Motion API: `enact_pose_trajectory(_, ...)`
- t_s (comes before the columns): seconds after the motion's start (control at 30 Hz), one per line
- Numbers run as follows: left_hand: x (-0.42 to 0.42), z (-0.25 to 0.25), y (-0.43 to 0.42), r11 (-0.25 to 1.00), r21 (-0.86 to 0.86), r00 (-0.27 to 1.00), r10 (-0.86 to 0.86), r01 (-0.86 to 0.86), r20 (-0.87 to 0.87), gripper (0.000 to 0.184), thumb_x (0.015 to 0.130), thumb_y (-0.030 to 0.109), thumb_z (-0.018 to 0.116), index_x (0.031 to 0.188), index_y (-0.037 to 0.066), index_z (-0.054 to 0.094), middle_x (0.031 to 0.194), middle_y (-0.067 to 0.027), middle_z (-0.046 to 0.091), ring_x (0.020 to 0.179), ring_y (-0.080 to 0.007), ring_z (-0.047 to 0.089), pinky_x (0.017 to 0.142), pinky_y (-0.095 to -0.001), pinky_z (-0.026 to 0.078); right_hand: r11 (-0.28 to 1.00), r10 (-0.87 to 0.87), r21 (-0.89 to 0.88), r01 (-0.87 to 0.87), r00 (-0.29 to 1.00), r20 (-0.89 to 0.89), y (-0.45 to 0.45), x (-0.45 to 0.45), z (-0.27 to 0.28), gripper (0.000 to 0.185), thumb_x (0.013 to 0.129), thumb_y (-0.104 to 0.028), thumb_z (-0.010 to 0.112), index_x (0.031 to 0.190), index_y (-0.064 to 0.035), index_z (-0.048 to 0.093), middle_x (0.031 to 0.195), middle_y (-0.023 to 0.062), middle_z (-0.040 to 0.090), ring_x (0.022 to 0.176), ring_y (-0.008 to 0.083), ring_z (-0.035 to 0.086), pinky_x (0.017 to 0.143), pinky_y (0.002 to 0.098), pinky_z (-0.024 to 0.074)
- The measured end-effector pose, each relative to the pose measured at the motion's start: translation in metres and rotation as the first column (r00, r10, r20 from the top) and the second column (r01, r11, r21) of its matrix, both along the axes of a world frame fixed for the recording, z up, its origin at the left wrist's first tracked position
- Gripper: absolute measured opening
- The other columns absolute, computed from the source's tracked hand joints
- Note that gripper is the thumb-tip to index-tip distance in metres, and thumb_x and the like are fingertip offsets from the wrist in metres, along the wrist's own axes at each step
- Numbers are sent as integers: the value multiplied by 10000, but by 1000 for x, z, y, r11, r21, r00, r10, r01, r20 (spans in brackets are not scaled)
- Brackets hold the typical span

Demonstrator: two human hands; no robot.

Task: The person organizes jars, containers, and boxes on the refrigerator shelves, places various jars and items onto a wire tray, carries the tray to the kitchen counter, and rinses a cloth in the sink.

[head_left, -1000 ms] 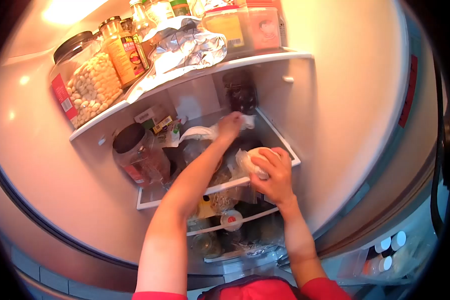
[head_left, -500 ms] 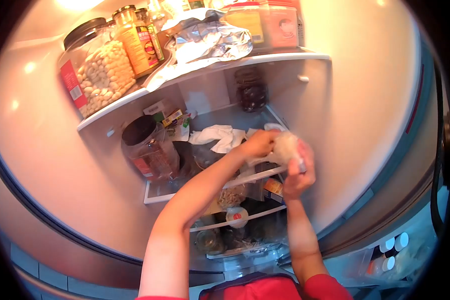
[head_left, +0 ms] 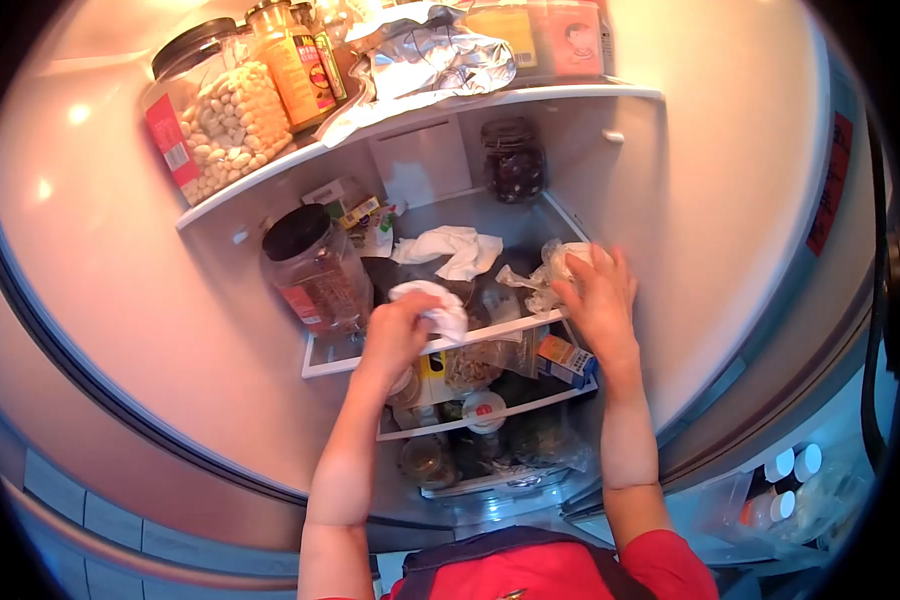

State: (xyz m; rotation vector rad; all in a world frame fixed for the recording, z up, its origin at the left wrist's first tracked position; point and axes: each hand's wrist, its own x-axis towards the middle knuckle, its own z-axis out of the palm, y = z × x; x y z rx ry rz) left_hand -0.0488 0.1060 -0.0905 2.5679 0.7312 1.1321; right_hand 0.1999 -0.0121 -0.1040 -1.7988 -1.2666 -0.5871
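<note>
Our left hand [head_left: 398,328] pinches the nearer white cloth [head_left: 450,316] between nearly closed fingers; our right hand [head_left: 600,302] curves half-spread fingers over a plastic-wrapped bundle [head_left: 547,284], grip unclear.

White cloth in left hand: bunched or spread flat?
Bunched: the white cloth shows folds and is gathered into a small wad in the left hand.

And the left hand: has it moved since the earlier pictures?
Yes. Against the black-lidded jar, the left hand has moved left and toward the shelf's front edge, ending nearer the jar.
</note>
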Motion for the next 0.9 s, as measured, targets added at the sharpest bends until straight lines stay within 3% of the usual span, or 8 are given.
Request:
enact_pose_trajectory(0.13, -5, -7, 10, 996, 34, 996, 80, -81, 26, 272, 742, -25, 610, 997, 66, 641, 957, -141, 657, 835, -320, 653, 728, -355, 510, 989, 128, 52, -139, 977, 169, 25, -39, 50, 435, 789, -219, 673, 1213, -181, 586, 1344, 130, 464, 1248, 415, 349, 1018, 500, 298)
enact_pose_trajectory(0.23, 6, -7, 22, 979, 100, 983, 183, -180, -26, 274, 758, -42, 594, 1017, 45, 592, 1003, -186, 616, 897, -387, 608, 770, -412, 485, 832, 530, -212, -512, 847, 37, 123, -69, 48, 407, 855, -244, 614, 1256, -209, 552, 1398, 106, 417, 1314, 402, 293, 1012, 571, 294)
enact_pose_trajectory(0.37, -1, -10, 29, 993, 34, 993, 114, -115, 26, 304, 753, -64, 570, 1042, 29, 566, 1033, -196, 615, 942, -363, 614, 806, -397, 479, 621, 570, -663, -419, 822, 14, 218, -64, 20, 381, 924, -352, 503, 1279, -217, 529, 1378, 99, 453, 1313, 366, 341, 996, 653, 258)
enact_pose_trajectory(0.47, -7, -9, 14, 999, -40, 993, 15, -10, 116, 407, 735, -83, 546, 1127, 18, 504, 1094, -187, 614, 1045, -323, 597, 872, -359, 462, 560, 541, -661, -499, 825, -165, 217, -61, 19, 426, 944, -439, 432, 1263, -178, 540, 1295, 110, 534, 1210, 346, 471, 981, 552, 346)
enact_pose_trajectory(0.6, -11, -15, 4, 999, -35, 922, 3, 11, 388, 546, 702, -90, 520, 1226, 1, 399, 1209, -181, 574, 1140, -318, 556, 944, -371, 429, 314, 383, -280, -907, 391, -837, 173, -85, 26, 523, 948, -512, 371, 1158, -84, 586, 1129, 122, 626, 992, 306, 597, 832, 357, 458)
enact_pose_trajectory(0.63, -12, -22, 6, 998, 9, 842, 43, -56, 537, 559, 701, -79, 531, 1237, 4, 395, 1221, -182, 563, 1107, -347, 571, 923, -409, 442, 404, 724, -226, -887, 461, -513, 134, -104, 27, 656, 907, -599, 346, 1220, -59, 551, 1180, 147, 590, 1076, 314, 556, 902, 424, 418)
enact_pose_trajectory(0.7, -23, -30, -5, 998, -3, 787, 53, -64, 615, 575, 715, -45, 543, 1263, -7, 372, 1227, -185, 555, 1198, -354, 492, 985, -423, 389, 810, 546, -314, -495, 832, 97, 96, -138, 5, 591, 829, -575, 494, 1123, -75, 604, 1101, 120, 616, 1033, 310, 558, 871, 542, 363)
enact_pose_trajectory(0.9, -32, 17, 6, 660, 104, 584, 567, -744, 580, 1010, 662, 245, 797, 1427, 46, 169, 1436, -265, 231, 1345, -426, 169, 1050, -522, 232, 777, 626, -244, -580, 753, 205, 88, -135, 2, 469, 774, -509, 586, 956, -81, 645, 930, 86, 642, 921, 277, 563, 765, 462, 363)
